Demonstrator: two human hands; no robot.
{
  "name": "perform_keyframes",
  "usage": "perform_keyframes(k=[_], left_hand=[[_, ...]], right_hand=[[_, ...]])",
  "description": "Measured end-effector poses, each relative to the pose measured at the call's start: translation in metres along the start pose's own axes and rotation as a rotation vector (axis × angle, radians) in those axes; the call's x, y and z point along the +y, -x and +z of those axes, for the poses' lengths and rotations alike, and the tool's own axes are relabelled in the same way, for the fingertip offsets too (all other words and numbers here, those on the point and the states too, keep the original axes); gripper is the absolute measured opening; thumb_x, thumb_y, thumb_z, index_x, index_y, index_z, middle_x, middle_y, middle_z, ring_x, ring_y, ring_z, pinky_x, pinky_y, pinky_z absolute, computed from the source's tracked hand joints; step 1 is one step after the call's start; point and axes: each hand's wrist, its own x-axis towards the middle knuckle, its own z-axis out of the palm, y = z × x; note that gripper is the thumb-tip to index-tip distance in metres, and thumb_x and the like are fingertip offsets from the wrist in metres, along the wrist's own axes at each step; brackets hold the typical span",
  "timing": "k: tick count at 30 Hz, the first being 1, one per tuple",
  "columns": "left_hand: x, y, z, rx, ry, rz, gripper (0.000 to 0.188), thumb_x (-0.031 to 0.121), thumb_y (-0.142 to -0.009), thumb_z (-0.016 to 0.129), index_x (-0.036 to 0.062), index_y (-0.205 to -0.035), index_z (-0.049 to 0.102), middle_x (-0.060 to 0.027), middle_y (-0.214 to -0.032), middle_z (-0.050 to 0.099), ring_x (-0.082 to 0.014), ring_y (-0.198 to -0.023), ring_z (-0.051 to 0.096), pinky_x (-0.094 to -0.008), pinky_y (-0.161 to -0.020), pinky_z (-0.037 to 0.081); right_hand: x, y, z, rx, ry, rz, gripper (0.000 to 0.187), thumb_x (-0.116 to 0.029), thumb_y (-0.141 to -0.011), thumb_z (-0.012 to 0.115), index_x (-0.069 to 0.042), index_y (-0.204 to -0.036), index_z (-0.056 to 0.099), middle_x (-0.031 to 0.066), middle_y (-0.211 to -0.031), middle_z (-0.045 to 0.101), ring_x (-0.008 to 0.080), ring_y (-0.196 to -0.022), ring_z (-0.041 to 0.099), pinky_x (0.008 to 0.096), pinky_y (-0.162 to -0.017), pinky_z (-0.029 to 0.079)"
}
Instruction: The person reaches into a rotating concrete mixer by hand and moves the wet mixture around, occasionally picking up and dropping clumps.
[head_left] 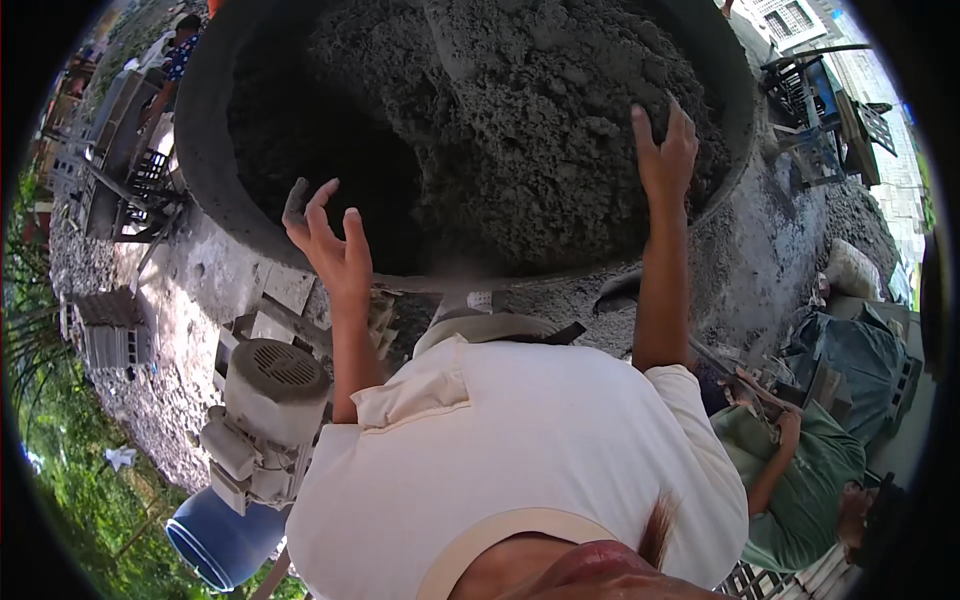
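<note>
A large round grey tub (pixel 205 150) fills the far part of the head view. Inside it a heap of coarse, damp-looking grey mix (pixel 540 130) rises on the right and middle, while the left part lies in deep shadow. My left hand (pixel 332 245) hovers at the tub's near left rim, its fingers spread and curved, with nothing in them; one fingertip looks dark grey. Over the right side of the mix is my right hand (pixel 667 160), thumb and fingers apart and nothing held. Whether it touches the mix I cannot tell.
A dusty motor (pixel 275 385) stands close by my left arm, with a blue barrel (pixel 225 535) nearer. Another person in a green shirt (pixel 810 490) holds something long at the right. Metal frames (pixel 830 120) stand far right; stacked grey blocks (pixel 110 325) are at left.
</note>
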Motion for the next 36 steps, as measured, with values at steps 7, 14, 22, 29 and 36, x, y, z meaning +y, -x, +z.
perform_keyframes(k=[7,14,22,29,36], left_hand=[[0.011,0.001,0.002,-0.035,-0.032,0.085,0.033,0.022,-0.088,0.054,0.0048,-0.115,0.06,-0.0194,-0.132,0.04,-0.0336,-0.126,0.036,-0.0443,-0.107,0.026],[0.006,0.0,0.002,-0.009,0.035,0.022,0.03,0.016,-0.086,0.054,0.0045,-0.113,0.061,-0.0166,-0.128,0.045,-0.0301,-0.123,0.041,-0.0407,-0.105,0.03],[-0.006,-0.002,-0.002,-0.007,0.095,-0.043,0.029,0.013,-0.084,0.054,0.0054,-0.11,0.063,-0.0137,-0.122,0.051,-0.0268,-0.117,0.047,-0.0361,-0.101,0.035],[-0.016,-0.005,-0.003,-0.108,0.213,-0.105,0.033,0.008,-0.085,0.052,-0.0004,-0.117,0.058,-0.0105,-0.121,0.051,-0.0167,-0.108,0.05,-0.0279,-0.094,0.039],[-0.038,-0.044,-0.007,-0.28,0.338,-0.311,0.044,0.012,-0.09,0.052,0.0006,-0.132,0.047,-0.0095,-0.118,0.057,-0.011,-0.095,0.052,-0.0251,-0.087,0.041]], right_hand=[[-0.001,0.014,-0.002,-0.014,0.069,-0.118,0.055,-0.04,-0.082,0.069,-0.01,-0.125,0.055,0.017,-0.125,0.052,0.0384,-0.114,0.051,0.0501,-0.089,0.047],[-0.015,0.026,0.011,-0.39,-0.147,-0.209,0.035,-0.01,-0.082,0.067,-0.01,-0.116,0.062,0.0151,-0.115,0.062,0.0354,-0.102,0.06,0.0418,-0.085,0.051],[-0.027,0.025,0.006,-0.458,-0.153,0.018,0.035,-0.023,-0.087,0.065,-0.008,-0.119,0.062,0.0149,-0.105,0.068,0.0275,-0.097,0.065,0.0366,-0.082,0.051],[-0.024,0.025,0.003,-0.547,-0.188,-0.028,0.027,-0.019,-0.087,0.064,-0.005,-0.111,0.065,0.0148,-0.101,0.068,0.026,-0.092,0.067,0.0342,-0.08,0.05],[-0.024,0.026,0.006,-0.63,-0.163,0.047,0.024,-0.015,-0.088,0.062,-0.004,-0.109,0.066,0.0146,-0.097,0.069,0.0243,-0.092,0.067,0.0322,-0.08,0.05]])
